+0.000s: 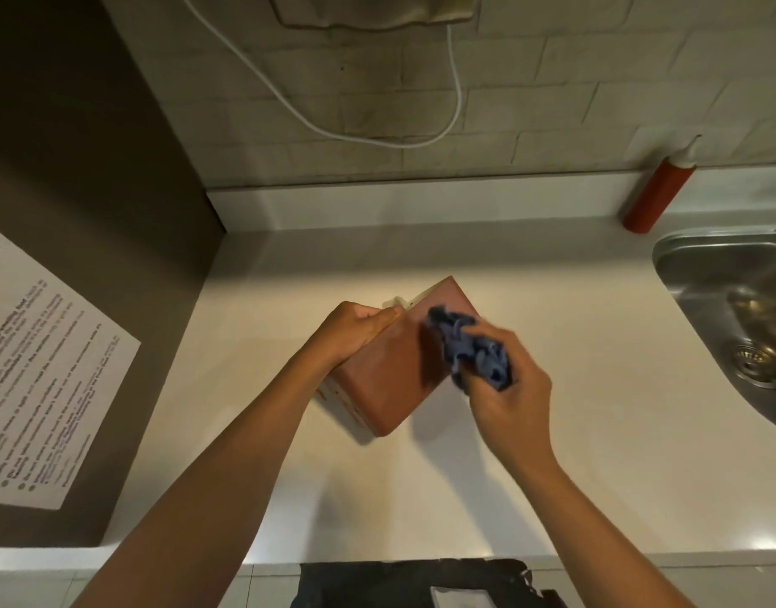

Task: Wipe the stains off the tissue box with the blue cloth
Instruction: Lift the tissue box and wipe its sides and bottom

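**Tissue box tilted under the cloth: slip risk on the counter**

I see the tissue box point(395, 370) tipped up on the white counter point(553, 454), mid-counter, its reddish-brown face turned toward me. My left hand point(355, 331) grips its upper left edge, fingers curled over the top. My right hand point(504, 388) clutches the bunched blue cloth point(469, 348), which lies against the box's upper right part. The cloth is blurred, so I cannot make out any stains on that face.

I judge the main risk to be the box skidding or toppling if the cloth pushes harder than my left hand braces. A tissue point(395, 301) seems to peek from the top and could snag or tear.

To the right, the steel sink point(702, 274) holds nothing I can see but its drain point(752, 362). A red squeeze bottle point(658, 190) stands just behind it against the wall; its contents are hidden.
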`<act>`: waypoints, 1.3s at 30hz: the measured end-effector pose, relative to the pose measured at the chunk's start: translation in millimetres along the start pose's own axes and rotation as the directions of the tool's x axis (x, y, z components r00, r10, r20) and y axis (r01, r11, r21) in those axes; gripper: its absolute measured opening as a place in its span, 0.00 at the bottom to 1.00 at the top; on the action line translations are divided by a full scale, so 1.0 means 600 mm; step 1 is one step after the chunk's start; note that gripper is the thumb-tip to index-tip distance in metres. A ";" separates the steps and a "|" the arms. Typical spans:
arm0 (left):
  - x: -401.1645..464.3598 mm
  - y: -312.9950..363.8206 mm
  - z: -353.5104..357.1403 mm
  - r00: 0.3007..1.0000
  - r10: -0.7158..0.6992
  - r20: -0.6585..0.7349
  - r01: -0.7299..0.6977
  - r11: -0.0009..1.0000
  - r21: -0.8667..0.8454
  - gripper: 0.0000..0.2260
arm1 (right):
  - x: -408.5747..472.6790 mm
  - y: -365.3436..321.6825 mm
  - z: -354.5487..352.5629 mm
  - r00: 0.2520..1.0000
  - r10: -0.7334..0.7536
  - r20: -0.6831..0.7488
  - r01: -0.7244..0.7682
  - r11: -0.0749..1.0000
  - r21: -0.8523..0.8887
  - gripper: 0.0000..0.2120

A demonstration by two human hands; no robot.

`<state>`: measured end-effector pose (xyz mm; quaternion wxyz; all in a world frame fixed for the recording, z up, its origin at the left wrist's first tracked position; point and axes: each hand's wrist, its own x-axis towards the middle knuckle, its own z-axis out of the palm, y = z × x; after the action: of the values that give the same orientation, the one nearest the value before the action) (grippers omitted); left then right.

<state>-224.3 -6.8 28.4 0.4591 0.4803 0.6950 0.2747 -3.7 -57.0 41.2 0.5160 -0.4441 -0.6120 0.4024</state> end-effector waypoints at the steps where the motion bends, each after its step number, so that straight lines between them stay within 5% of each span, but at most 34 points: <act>1: -0.003 0.002 0.001 1.000 -0.006 0.008 0.006 1.000 -0.016 0.30 | 0.019 0.003 0.002 0.997 -0.019 -0.078 0.015 0.999 -0.053 0.23; 4: 0.009 -0.003 -0.004 0.999 0.032 -0.028 -0.031 0.999 0.027 0.30 | 0.056 0.014 0.021 0.988 -0.078 -0.132 0.053 0.981 -0.184 0.22; 7: 0.016 -0.010 -0.008 0.999 -0.010 -0.030 0.011 1.000 0.016 0.32 | 0.046 0.017 0.058 0.992 -0.123 0.025 0.125 0.953 -0.276 0.23; 13: 0.029 -0.018 -0.017 0.998 0.026 -0.057 -0.030 0.997 -0.071 0.21 | -0.010 0.013 0.102 0.934 -0.275 0.230 0.329 0.912 -0.246 0.24; 19: 0.033 -0.014 -0.010 0.992 -0.033 -0.119 0.026 0.998 -0.058 0.25 | -0.040 0.007 0.111 0.857 -0.379 0.349 0.461 0.866 -0.192 0.24; 23: 0.021 -0.014 -0.021 0.999 -0.029 -0.036 0.028 0.999 -0.037 0.22 | -0.062 0.001 0.105 0.812 -0.359 0.460 0.453 0.885 -0.108 0.21; 25: 0.018 -0.014 -0.021 0.999 -0.006 -0.044 0.005 0.999 -0.034 0.21 | -0.065 -0.003 0.089 0.822 -0.280 0.496 0.333 0.943 -0.020 0.18; 28: 0.020 -0.022 -0.019 0.998 -0.021 -0.064 0.019 0.999 -0.038 0.21 | -0.048 -0.009 0.051 0.914 -0.093 0.395 0.061 0.994 0.091 0.19; 31: 0.017 -0.032 -0.020 0.996 -0.078 -0.038 0.073 0.991 -0.108 0.25 | -0.006 -0.005 0.013 0.996 -0.041 0.081 0.035 0.997 0.076 0.18; 34: 0.013 -0.030 -0.018 0.998 -0.043 -0.055 0.038 0.996 -0.085 0.25 | 0.048 0.000 -0.008 0.987 -0.031 -0.156 0.036 0.999 0.025 0.19; 39: 0.009 -0.015 -0.010 0.997 -0.037 -0.065 0.035 0.999 -0.041 0.24 | 0.105 0.017 0.031 0.997 -0.064 -0.054 0.055 0.987 -0.152 0.21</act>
<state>-233.9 -5.2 21.7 0.4502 0.4492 0.7128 0.2959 -25.6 5.6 46.1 0.5105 -0.4748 -0.6384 0.3263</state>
